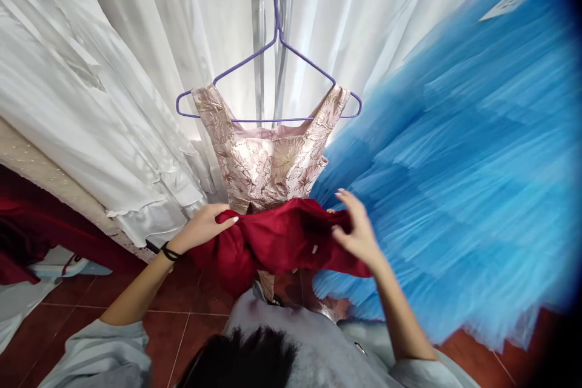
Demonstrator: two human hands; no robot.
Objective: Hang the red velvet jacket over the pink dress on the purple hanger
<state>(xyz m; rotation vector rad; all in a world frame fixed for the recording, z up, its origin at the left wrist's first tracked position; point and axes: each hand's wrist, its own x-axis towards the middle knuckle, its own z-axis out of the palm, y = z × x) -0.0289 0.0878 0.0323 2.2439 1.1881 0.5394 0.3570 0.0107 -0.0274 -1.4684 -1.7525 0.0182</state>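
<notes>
In the head view, a red satin garment (282, 233) is stretched sideways between my two hands, its lower folds hanging down. My left hand (204, 227) grips its left end, with the thumb lying over the cloth. On the other side, my right hand (361, 236) has the cloth between its thumb and raised fingers; some of those fingertips are partly behind the fabric. Just beyond the red cloth hangs a pale pink and gold floral dress (273, 163) on a purple hanger (245, 62). The red garment covers this dress below the waist.
White gowns (113, 85) hang along the left and behind. A wide blue tulle gown (454, 182) fills the right side. A metal pole (258, 30) stands behind the hanger. Dark red cloth (18, 218) lies at far left, above the red tiled floor (163, 327).
</notes>
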